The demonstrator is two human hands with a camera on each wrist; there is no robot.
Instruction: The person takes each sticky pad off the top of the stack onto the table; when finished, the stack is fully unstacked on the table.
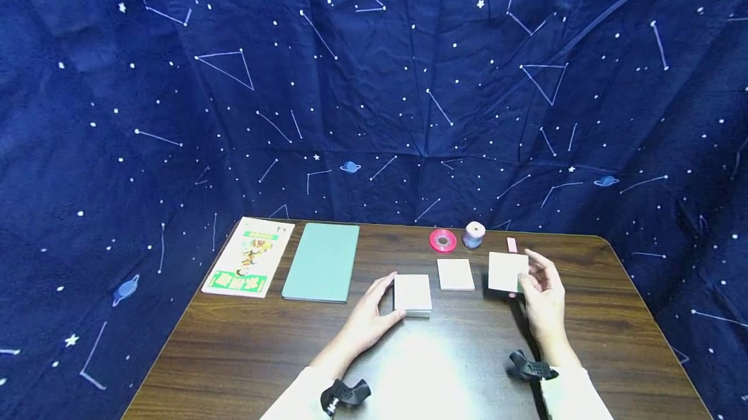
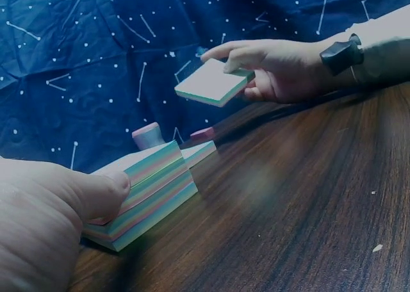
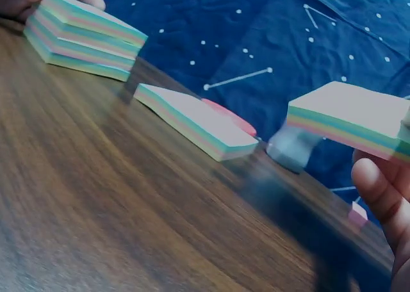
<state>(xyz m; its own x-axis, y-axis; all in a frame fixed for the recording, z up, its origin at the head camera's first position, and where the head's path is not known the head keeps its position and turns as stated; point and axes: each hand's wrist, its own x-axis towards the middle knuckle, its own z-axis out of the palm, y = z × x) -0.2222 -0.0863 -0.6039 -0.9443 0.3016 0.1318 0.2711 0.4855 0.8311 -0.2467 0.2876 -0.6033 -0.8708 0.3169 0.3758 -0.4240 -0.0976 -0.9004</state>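
Note:
My right hand (image 1: 543, 284) pinches a sticky note pad (image 1: 507, 271) by its right side and holds it above the table. In the right wrist view that pad shows a white top and colored layers along its edge. My left hand (image 1: 369, 316) grips a stack of sticky note pads (image 1: 412, 293), thumb at the near side and fingers at the far left corner. Bands of yellow, pink, blue and green run along the stack's sides in the left wrist view. Between the hands, another sticky note pad (image 1: 456, 274) lies flat on the table.
Behind the pads are a pink ring-shaped roll (image 1: 443, 240), a spool (image 1: 474, 234) with a white top and a small pink block (image 1: 511, 245). To the left lie a green notebook (image 1: 321, 263) and an illustrated booklet (image 1: 249, 258). A starry blue cloth (image 1: 374, 82) hangs behind the table.

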